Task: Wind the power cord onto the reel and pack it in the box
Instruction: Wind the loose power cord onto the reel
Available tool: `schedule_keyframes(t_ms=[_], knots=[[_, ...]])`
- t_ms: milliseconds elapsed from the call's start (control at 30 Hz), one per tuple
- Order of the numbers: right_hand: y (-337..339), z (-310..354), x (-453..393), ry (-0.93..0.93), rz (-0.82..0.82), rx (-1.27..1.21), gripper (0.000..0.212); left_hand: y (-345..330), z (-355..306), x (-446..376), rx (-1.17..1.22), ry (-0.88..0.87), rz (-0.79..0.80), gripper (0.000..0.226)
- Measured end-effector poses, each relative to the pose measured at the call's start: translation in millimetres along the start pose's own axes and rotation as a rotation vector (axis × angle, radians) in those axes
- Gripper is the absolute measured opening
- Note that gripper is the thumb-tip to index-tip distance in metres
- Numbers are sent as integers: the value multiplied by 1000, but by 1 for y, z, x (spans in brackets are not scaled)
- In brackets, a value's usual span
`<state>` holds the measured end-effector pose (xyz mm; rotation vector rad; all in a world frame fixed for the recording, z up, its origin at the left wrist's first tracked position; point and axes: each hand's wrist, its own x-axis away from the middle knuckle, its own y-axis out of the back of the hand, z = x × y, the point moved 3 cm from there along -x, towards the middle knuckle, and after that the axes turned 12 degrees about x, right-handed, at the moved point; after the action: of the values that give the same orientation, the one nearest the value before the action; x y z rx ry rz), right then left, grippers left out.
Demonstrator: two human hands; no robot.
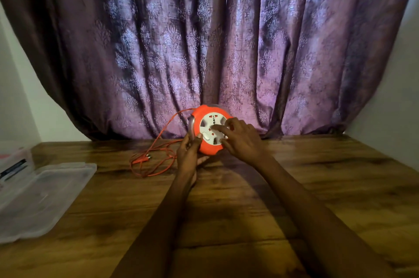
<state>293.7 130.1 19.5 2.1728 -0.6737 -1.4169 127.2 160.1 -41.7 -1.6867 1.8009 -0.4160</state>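
Observation:
An orange cord reel (205, 149) with a white socket face stands tilted toward me at the far middle of the wooden table (249, 198). My left hand (189, 153) grips its grey handle at the left rim. My right hand (240, 136) lies on the white face with its fingers spread over the sockets. The orange power cord (156, 141) runs from the reel's top left down to the table, where it lies in loose loops ending in a plug (145, 159). A clear plastic box (15, 162) sits at the far left, its lid (43, 198) lying flat beside it.
A purple patterned curtain (204, 39) hangs just behind the reel, down to the table's back edge. White walls close in on both sides. The box holds some dark items I cannot make out.

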Motion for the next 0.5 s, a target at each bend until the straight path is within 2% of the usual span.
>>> schedule_keyframes(t_ms=[200,367,433,500], knots=[[8,11,-14,55,99,153,67,-2,-1,1,14,-28,0,40],[14,9,-20,-39,114,169,63,-8,4,2,37,-26,48,45],[15,10,-18,-211,162,51,65,-8,5,3,44,-22,49,43],[14,11,-17,-535,243,-228,67,-8,5,4,34,-32,53,42]])
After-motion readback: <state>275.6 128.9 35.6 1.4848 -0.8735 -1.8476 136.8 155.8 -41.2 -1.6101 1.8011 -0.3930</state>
